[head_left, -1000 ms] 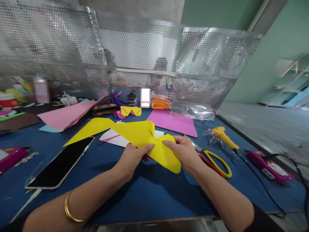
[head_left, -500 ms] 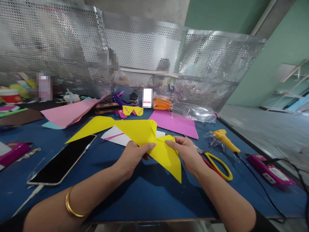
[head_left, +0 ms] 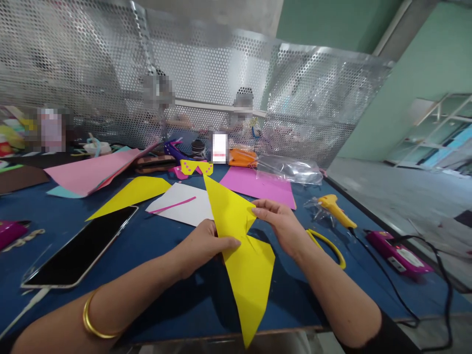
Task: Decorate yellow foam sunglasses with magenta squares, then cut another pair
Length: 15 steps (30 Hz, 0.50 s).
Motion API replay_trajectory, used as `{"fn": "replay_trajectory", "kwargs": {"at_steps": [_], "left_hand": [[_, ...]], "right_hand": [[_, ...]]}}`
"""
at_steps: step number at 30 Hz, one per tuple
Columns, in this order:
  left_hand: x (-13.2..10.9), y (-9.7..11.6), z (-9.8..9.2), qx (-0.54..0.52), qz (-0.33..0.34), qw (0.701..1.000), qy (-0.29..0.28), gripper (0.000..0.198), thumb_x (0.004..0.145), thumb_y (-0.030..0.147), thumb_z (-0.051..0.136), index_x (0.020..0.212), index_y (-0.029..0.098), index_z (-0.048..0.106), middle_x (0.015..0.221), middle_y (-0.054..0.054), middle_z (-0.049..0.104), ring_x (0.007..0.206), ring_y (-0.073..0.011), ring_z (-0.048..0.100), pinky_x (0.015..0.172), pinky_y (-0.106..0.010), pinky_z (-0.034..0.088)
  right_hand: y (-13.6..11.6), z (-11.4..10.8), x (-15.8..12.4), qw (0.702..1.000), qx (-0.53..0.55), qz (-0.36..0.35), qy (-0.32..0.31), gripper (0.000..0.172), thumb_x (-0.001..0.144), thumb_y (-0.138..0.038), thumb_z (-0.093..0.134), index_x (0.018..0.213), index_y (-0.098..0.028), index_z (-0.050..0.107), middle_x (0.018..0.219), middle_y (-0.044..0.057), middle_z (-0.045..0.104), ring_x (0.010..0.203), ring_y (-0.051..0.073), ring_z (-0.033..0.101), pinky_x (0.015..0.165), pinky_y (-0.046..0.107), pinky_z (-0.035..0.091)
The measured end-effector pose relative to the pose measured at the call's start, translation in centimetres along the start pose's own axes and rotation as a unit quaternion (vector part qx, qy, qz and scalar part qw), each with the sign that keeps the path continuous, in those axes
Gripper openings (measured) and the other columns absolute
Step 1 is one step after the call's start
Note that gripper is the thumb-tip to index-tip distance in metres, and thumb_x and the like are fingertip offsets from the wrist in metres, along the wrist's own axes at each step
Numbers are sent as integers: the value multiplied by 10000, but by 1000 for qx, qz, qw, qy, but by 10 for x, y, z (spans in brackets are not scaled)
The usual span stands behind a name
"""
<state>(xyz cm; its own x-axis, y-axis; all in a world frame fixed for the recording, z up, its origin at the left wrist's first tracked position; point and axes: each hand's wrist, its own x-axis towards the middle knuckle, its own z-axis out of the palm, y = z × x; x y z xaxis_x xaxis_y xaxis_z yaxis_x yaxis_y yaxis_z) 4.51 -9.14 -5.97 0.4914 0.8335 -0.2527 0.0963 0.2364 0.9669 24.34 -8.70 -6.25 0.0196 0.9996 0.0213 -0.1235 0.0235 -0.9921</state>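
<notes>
A cut piece of yellow paper [head_left: 247, 275], with pointed ends and a notch on its right side, is held up over the blue table. My left hand [head_left: 206, 246] grips it near the middle, thumb on top and fingers hidden underneath. At the upper right corner my right hand [head_left: 277, 223] pinches its edge between thumb and fingers. Behind my right forearm, the yellow handle of a pair of scissors [head_left: 334, 253] shows in part. A white sheet [head_left: 184, 204] with a thin pink strip [head_left: 177, 205] on it lies just beyond my left hand.
A phone [head_left: 84, 248] with a cable lies at left, near another yellow paper piece [head_left: 136, 194]. Pink sheets [head_left: 92, 169], a yellow paper mask [head_left: 197, 167] and a purple sheet [head_left: 258, 186] lie farther back. A yellow glue gun [head_left: 337, 210] and a magenta power strip [head_left: 398, 253] are at right.
The yellow paper has turned from lying crosswise to pointing toward me, its notch now facing right. Both hands still hold it. The view has shifted slightly to the right.
</notes>
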Motion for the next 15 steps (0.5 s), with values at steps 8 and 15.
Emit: {"fn": "replay_trajectory", "kwargs": {"at_steps": [8, 15], "left_hand": [[1, 2, -2, 35, -21, 999, -14, 194, 658, 256, 734, 816, 161, 796, 761, -72, 770, 561, -155, 599, 470, -215, 333], [-1, 2, -1, 23, -36, 999, -28, 218, 675, 240, 720, 872, 184, 796, 871, -68, 791, 700, -213, 697, 528, -237, 419]], "right_hand": [[1, 2, -1, 1000, -3, 19, -11, 330, 562, -329, 885, 807, -186, 717, 782, 29, 765, 706, 166, 700, 727, 302, 538], [5, 7, -2, 1000, -3, 16, 12, 353, 507, -330, 898, 759, -184, 698, 711, 13, 744, 643, 158, 685, 672, 294, 539]]}}
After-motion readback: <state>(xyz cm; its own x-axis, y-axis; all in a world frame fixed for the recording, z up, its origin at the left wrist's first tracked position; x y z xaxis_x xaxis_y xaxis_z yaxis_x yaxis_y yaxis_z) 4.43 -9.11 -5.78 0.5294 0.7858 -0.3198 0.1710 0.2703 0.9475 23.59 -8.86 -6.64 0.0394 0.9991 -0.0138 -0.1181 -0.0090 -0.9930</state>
